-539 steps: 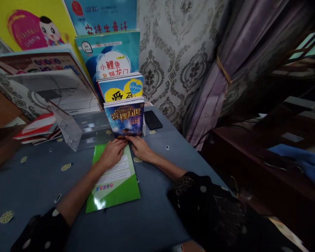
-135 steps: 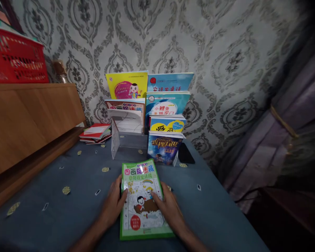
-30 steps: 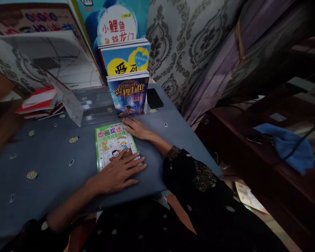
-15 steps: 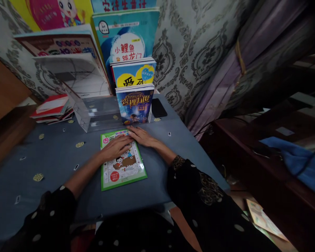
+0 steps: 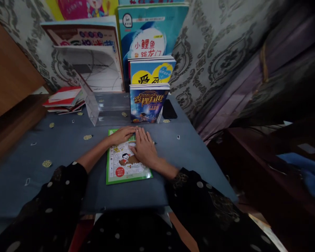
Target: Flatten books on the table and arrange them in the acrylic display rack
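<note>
A thin children's picture book (image 5: 128, 171) with a green border and a red round badge lies flat on the table in front of me. Across its upper edge rests my left hand (image 5: 123, 134), fingers stretched out to the right. My right hand (image 5: 145, 147) lies flat on the book's right side, its fingers pointing away from me and slightly apart. The two hands meet near the top edge, and they cover the title and part of the drawing. Just beyond them, a dark blue book (image 5: 148, 105) stands in the clear acrylic book rack (image 5: 91, 108).
More books stand upright in the rack, among them a blue and yellow one (image 5: 136, 71) and a teal one (image 5: 173, 24). A black phone (image 5: 169, 110) lies to its right. Red booklets (image 5: 60, 98) are stacked at the left. The grey tablecloth (image 5: 191, 161) has small printed shapes.
My right hand has moved from beside the book's top corner down onto its right side. My left hand has slid up toward the top edge. The camera view has turned slightly left.
</note>
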Motion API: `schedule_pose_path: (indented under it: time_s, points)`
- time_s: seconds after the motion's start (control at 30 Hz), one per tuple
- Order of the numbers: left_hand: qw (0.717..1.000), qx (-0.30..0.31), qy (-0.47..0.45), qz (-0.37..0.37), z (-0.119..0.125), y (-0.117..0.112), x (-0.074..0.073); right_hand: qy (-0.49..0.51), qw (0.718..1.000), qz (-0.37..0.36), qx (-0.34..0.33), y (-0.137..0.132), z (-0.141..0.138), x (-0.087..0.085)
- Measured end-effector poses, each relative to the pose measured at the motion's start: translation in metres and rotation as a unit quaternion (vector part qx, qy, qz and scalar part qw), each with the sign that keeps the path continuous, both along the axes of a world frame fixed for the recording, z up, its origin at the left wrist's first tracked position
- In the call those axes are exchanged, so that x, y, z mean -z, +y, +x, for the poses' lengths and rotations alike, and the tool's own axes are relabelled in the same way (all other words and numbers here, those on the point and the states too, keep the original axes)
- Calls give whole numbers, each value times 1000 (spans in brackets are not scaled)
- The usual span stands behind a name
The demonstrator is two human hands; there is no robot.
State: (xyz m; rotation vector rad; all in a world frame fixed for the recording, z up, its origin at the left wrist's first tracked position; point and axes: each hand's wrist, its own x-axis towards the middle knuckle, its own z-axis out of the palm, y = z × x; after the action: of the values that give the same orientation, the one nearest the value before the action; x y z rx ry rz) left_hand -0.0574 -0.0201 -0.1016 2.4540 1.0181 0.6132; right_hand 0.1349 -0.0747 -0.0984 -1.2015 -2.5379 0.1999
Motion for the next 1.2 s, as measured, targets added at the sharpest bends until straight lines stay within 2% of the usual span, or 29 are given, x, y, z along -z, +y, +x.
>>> schedule_pose_path:
  time_s: [0.07,0.17,0.27,0.4,0.5,0.6,0.7,0.8,0.9,1.07,1.2]
  points:
    - [999,9,-24,-20,-3,3,0,-8,1000,7,-21,-14,-2,0]
    - [998,9,-43,-44,-5,5,-1,-26,996,-4,-90,-29,-10,-3]
    - [997,12,-49,-52,-6,5,-2,-33,984,-9,-174,-33,-25,-11]
    - [998,12,-46,-47,-5,5,-3,-33,970,-10,-242,-33,-40,-19]
    - [998,5,-42,-37,-3,5,-3,-33,951,-9,-307,-40,-36,-22]
    - [999,-5,-36,-27,-1,3,-3,-42,917,10,-397,-52,-25,-24]
    - [1000,-13,-21,-10,0,-2,-4,-46,894,25,-445,-65,-15,-27]
    - [1000,-22,-6,14,2,-7,-5,-40,893,21,-447,-72,-5,-29]
    - [999,-31,10,25,3,-10,-5,-34,907,-1,-420,-74,7,-28]
    - [998,-37,35,30,4,-13,-5,-19,951,-46,-306,-71,31,-16]
    - [997,-43,49,39,7,-16,-8,-6,969,-63,-239,-66,44,-6]
